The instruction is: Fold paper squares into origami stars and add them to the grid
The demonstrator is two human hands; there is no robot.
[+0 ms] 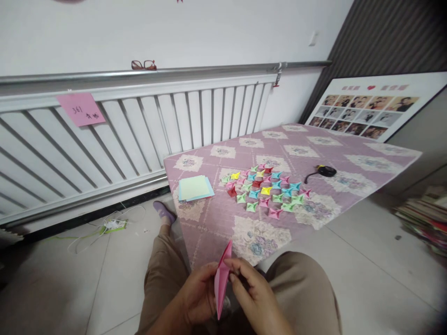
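Note:
A partly folded pink paper is held upright on edge between my two hands, just off the table's near edge. My left hand grips it from the left side, thumb near its upper part. My right hand pinches its right side with thumb and index finger. Beyond them, several small folded paper shapes in pink, green, blue, yellow and red lie in rows on the table. A stack of square paper sheets, pale yellow-green on top with blue beneath, rests at the table's left side.
The table has a purple floral cloth. A coiled black cable lies right of the paper shapes. Behind stands a white radiator, with glasses by the pipe above. A photo board leans at the back right. My knees flank the near corner.

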